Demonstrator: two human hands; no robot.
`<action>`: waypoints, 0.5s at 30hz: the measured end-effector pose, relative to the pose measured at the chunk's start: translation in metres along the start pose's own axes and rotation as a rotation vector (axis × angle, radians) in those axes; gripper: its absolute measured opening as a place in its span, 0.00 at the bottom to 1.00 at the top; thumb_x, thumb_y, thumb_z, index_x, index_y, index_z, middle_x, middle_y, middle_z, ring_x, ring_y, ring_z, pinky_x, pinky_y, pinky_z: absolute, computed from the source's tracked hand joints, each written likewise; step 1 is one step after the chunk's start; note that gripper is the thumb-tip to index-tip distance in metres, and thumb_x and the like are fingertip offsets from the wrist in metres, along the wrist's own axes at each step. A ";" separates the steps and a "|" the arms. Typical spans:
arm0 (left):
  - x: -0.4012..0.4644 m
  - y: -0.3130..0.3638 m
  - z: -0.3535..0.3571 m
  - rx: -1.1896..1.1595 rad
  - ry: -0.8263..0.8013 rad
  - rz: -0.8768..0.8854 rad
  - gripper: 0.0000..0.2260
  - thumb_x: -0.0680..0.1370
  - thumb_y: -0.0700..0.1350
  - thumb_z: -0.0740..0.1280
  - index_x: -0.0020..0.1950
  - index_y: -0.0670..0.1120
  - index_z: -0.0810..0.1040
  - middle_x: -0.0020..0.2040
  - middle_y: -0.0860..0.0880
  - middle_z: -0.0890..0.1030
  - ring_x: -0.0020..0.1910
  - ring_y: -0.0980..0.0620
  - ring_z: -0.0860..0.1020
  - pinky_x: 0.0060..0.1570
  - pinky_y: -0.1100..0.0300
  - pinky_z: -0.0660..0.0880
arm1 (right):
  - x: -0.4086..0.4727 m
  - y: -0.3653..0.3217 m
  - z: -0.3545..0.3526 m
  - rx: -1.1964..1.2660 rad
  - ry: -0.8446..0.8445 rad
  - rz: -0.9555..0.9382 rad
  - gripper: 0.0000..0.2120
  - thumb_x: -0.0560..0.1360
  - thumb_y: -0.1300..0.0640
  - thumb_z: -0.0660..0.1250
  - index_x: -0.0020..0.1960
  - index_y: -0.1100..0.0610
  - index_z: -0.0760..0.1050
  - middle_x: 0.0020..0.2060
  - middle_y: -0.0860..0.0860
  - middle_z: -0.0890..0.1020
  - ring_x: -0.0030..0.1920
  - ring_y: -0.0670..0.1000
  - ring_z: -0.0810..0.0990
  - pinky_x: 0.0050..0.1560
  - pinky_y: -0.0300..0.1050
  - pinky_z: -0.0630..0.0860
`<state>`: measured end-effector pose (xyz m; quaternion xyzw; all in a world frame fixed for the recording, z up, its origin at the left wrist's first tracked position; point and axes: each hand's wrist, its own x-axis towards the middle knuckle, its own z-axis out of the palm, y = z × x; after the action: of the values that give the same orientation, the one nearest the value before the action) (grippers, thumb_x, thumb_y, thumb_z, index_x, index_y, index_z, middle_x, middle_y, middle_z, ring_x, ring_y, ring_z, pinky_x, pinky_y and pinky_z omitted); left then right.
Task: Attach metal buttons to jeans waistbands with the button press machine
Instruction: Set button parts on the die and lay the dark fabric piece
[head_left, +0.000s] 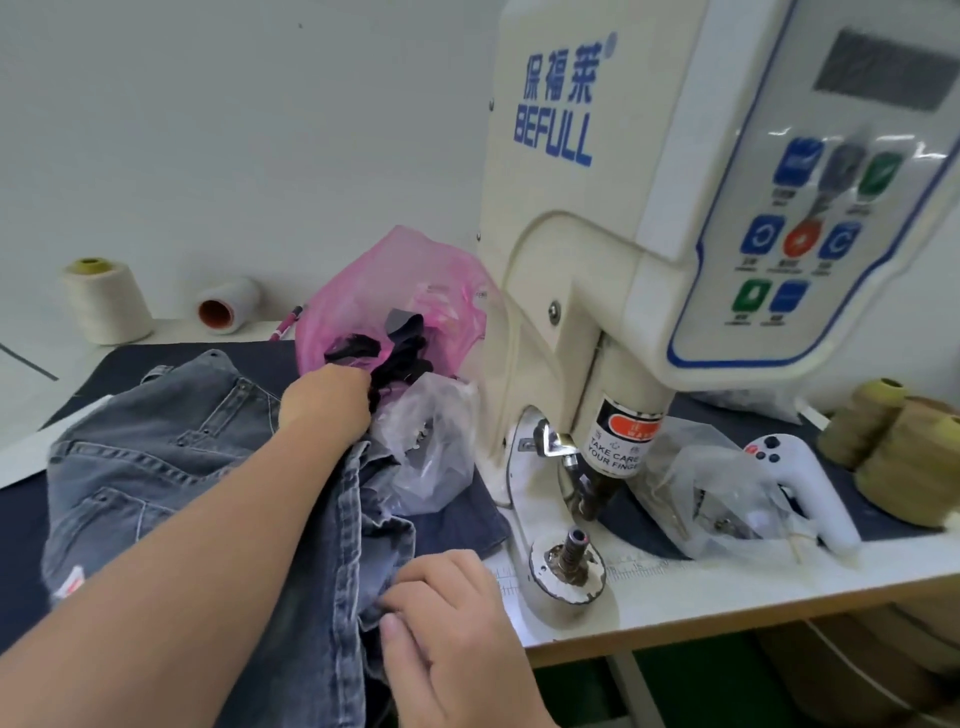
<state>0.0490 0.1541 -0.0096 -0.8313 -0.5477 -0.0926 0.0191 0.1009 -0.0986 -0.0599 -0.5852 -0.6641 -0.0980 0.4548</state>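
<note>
From the head view, grey jeans (171, 467) lie heaped on a dark cloth covering the white table (727, 597), to the left of the cream button press machine (597, 291) marked BEFULL; the left hand (327, 402) reaches across the jeans to the mouth of a pink plastic bag (374, 291) that holds dark scraps, its fingers hidden behind the bag edge, so whether its grip is closed on anything I cannot tell; the right hand (447, 618) rests on the near edge of the jeans, fingers curled and thumb pressed in, pinching a fold of the denim just left of the machine's lower die (569, 553); the upper punch (597, 488) hangs above the die, well apart from it; a clear bag (431, 452) lies between the pink bag and the machine base; another clear bag (717, 499) and a white handheld device (800, 483) lie to the right; thread cones (106, 301) stand at the far left, olive ones (904, 452) at the far right.
</note>
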 end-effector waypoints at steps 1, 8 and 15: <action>-0.003 0.000 -0.003 -0.036 0.062 -0.020 0.11 0.80 0.43 0.62 0.59 0.48 0.80 0.55 0.42 0.81 0.51 0.38 0.80 0.46 0.49 0.76 | -0.003 -0.002 -0.001 0.018 0.011 0.030 0.05 0.71 0.58 0.67 0.40 0.55 0.82 0.41 0.46 0.81 0.45 0.49 0.79 0.46 0.45 0.78; -0.038 0.003 -0.056 -0.887 0.480 0.019 0.06 0.79 0.47 0.68 0.51 0.48 0.83 0.50 0.42 0.78 0.49 0.44 0.77 0.50 0.54 0.73 | -0.019 -0.017 -0.024 0.172 -0.002 0.140 0.06 0.71 0.57 0.66 0.43 0.56 0.81 0.41 0.44 0.80 0.46 0.44 0.77 0.48 0.35 0.75; -0.129 0.035 -0.103 -1.294 0.169 0.340 0.04 0.76 0.50 0.65 0.42 0.51 0.74 0.36 0.45 0.76 0.35 0.48 0.73 0.36 0.49 0.72 | -0.004 -0.037 -0.075 0.492 0.006 0.435 0.14 0.75 0.41 0.57 0.51 0.44 0.79 0.46 0.40 0.81 0.53 0.46 0.79 0.50 0.34 0.73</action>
<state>0.0176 0.0092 0.0716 -0.7398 -0.2398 -0.4626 -0.4258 0.1049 -0.1620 -0.0052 -0.5856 -0.5259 0.1629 0.5949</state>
